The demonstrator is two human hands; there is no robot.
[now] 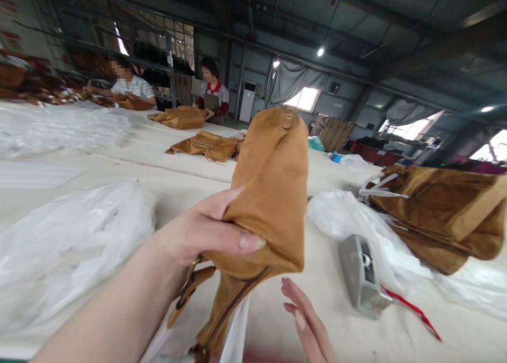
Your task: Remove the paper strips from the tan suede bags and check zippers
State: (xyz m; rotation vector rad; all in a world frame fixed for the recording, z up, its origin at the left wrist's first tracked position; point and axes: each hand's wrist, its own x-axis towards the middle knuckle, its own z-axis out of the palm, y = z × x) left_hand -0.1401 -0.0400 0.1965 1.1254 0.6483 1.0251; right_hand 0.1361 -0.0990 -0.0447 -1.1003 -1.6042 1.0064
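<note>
My left hand (206, 231) grips a tan suede bag (273, 188) by its lower part, thumb pressed across the front, and holds it up above the table. A zipper and a strap with a brass buckle (190, 284) hang below the hand. My right hand (309, 320) sits low at the bottom edge under the bag, fingers stretched out and apart, holding nothing. A white plastic bag (233, 336) lies beneath the hanging strap.
Clear plastic bags (67, 247) lie at left and right on the long white table (158, 178). A grey metal tool (362, 276) with a red cord rests at right, beside a pile of tan bags (443, 215). Two people work on tan bags (206, 143) at the far end.
</note>
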